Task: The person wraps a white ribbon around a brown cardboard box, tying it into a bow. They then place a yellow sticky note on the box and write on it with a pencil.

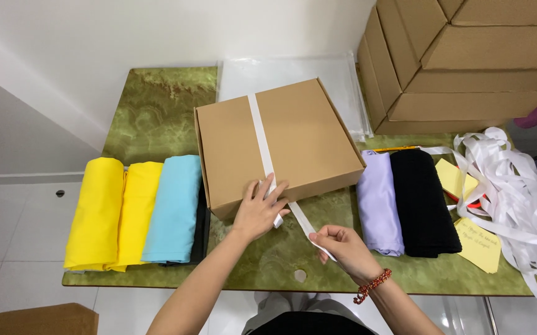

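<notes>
Setting: a green marbled table seen from above, with a stack of cardboard cartons in the upper right of the frame.
Box: a flat brown cardboard box sits at the centre of the frame, tilted slightly.
Ribbon: a white ribbon runs over the lid from its far edge to its near edge, then trails down and to the right.
Left hand: the left hand lies flat at the box's near edge, fingers pressing the ribbon against the cardboard.
Right hand: the right hand, lower right of the box, pinches the ribbon's free end between thumb and fingertips.
Key relation: the free length slants from the left hand down-right to the right hand, which is nearer its tip.
Surroundings: folded yellow and blue cloths lie left of the box, lilac and black cloths right, and a loose ribbon pile far right.
</notes>
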